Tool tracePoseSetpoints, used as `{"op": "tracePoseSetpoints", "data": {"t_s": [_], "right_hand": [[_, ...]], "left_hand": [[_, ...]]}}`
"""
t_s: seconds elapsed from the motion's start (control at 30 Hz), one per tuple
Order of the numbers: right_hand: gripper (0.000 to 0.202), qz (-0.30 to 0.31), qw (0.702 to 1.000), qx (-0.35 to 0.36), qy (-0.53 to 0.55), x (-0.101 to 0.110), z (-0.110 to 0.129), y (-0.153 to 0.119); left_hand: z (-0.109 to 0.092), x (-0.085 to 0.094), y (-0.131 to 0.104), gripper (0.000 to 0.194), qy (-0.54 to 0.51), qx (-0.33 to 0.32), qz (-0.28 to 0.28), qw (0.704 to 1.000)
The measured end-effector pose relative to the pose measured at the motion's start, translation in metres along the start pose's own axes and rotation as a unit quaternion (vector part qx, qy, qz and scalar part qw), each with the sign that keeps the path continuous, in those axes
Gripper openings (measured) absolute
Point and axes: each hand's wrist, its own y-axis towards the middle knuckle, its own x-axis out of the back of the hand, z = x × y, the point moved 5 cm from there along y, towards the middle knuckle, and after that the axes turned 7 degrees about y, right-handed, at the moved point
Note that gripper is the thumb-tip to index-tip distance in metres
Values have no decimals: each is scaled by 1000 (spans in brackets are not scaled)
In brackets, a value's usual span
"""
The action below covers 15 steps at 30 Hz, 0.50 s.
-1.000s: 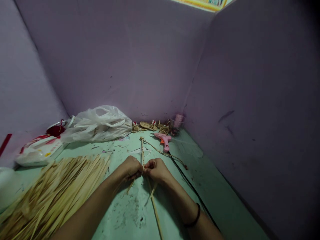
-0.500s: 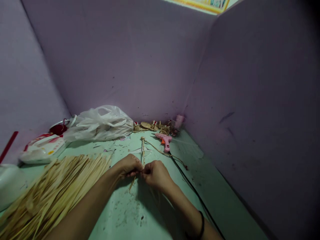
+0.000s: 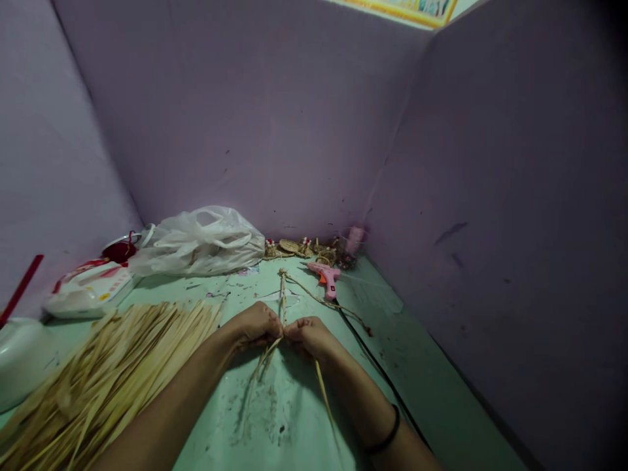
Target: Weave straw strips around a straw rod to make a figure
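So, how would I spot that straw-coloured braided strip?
On the pale green tabletop, find the person's left hand and right hand. The straw-coloured braided strip runs straight away from them to a knobby far end. Unlike the thin brownish cord slanting off rightward to a dark red tip, it parts into loose strands at the hands.

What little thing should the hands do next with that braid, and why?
Perhaps fold the right-side strand inward and pull it snug: the left hand and right hand pinch close together at the lower end of the braid, and loose strands hang below both.
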Motion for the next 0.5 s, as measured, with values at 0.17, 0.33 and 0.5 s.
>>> {"op": "tracePoseSetpoints", "data": {"t_s": [0.17, 0.33, 0.5], "right_hand": [[6, -37, 998, 44, 10, 6, -3, 8], [5, -49, 996, 48, 54, 5, -7, 9], [7, -43, 996, 31, 75, 6, -6, 7]], "left_hand": [[-10, 8, -10, 8, 106, 45, -51, 992], [-21, -4, -18, 6, 256, 48, -138, 956], [-32, -11, -26, 3, 295, 41, -180, 937]]}}
